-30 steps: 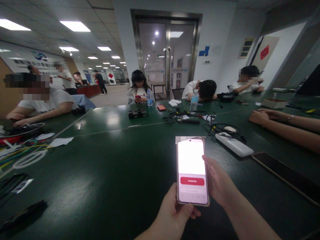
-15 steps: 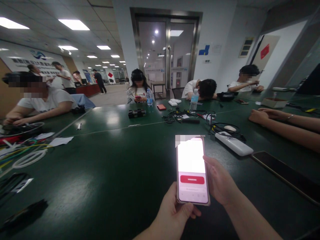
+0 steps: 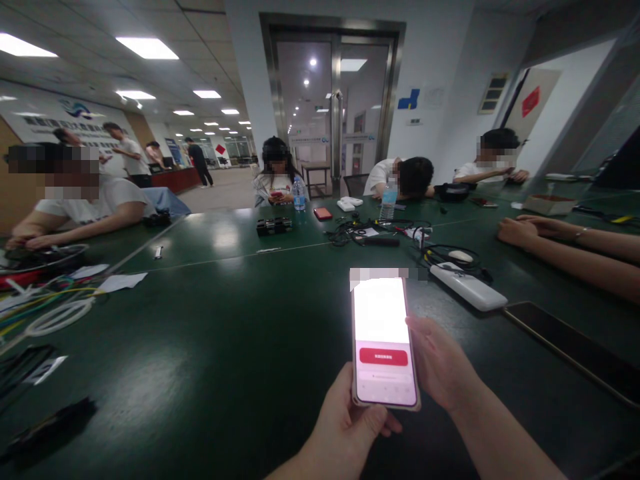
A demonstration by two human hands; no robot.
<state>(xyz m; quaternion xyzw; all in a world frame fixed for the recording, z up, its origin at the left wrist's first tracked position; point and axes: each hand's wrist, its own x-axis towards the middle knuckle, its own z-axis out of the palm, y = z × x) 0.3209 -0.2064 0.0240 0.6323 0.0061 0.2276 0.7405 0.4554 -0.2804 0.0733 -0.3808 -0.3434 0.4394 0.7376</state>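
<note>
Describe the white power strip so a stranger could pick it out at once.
On the dark green table, look just past the lit phone held in both hands, toward the right. The power strip lies there slantwise: a long white bar, unlike the flat black phone beside it.

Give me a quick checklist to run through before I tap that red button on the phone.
1. Phone held firmly: ok, the left hand cups its bottom edge and the right hand grips its right side.
2. Screen lit: ok, it glows bright white.
3. Red button in view: ok, nothing covers it.
4. Button text readable: cannot tell, too small to make out.
5. Thumb near the button: ok, the left thumb rests just below the screen.
6. Green table under the phone free of clutter: ok, the white power strip lies further back.
</note>
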